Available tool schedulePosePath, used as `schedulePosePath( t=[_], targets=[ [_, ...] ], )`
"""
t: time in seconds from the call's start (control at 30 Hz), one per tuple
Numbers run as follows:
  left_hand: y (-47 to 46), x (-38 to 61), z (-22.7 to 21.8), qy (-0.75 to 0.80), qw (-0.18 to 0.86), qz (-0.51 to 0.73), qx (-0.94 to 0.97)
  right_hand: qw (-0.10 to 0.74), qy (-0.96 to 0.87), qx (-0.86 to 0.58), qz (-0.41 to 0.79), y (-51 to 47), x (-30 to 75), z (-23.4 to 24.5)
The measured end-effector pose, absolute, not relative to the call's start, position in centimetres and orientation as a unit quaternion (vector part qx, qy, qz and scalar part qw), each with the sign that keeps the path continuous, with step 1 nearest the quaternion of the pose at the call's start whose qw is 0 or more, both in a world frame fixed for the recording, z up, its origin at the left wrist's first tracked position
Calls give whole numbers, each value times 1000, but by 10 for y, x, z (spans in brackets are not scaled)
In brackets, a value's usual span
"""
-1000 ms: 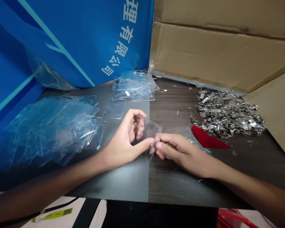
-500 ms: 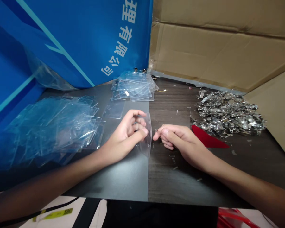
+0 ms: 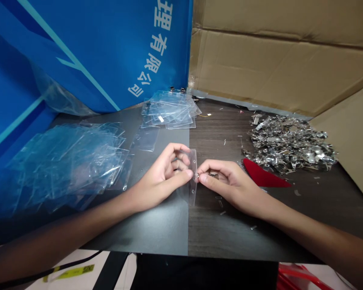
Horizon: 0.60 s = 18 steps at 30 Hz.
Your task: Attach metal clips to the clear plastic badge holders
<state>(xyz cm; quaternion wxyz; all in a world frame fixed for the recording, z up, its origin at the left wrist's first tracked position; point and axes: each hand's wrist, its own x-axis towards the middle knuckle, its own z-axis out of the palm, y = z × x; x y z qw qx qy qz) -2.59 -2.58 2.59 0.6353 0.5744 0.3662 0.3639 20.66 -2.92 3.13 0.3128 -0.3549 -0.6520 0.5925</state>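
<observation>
My left hand (image 3: 161, 177) pinches a clear plastic badge sleeve (image 3: 191, 177), holding it upright on edge over the dark table (image 3: 157, 229). My right hand (image 3: 226, 185) is closed on a small metal clip (image 3: 213, 175), its fingertips pressed to the slot in the sleeve's edge. The two hands touch at the sleeve, in the middle of the table.
A heap of loose clear sleeves (image 3: 63, 161) lies at the left, and a neater stack (image 3: 169, 110) at the back. A pile of metal clips (image 3: 287, 145) sits at the right beside a red piece (image 3: 263, 177). Blue bag (image 3: 78, 52) and cardboard (image 3: 275, 60) wall the back.
The right hand pulled away from the sleeve, then came back to its edge with a clip. The left hand turned the sleeve upright on edge.
</observation>
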Motion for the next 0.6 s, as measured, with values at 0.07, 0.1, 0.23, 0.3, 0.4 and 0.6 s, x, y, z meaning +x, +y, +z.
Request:
schedulePosePath(
  t=[0.07,0.1,0.23,0.3,0.4,0.6],
  targets=[
    [-26,-27,25,365,639,354,578,306,-660,-356,587,-30,207,31],
    [-27,-27,24,365,640,348,580,304,-662,-358,583,-31,206,30],
    [-27,-28,24,374,636,334,586,294,-659,-392,570,-32,206,24],
    [-26,-28,26,375,633,341,585,279,-665,-403,563,-32,206,23],
    [-25,-27,30,368,631,356,582,261,-689,-397,548,-33,209,29],
    [-20,-25,34,364,631,368,577,245,-742,-352,516,-40,213,44]
  ],
)
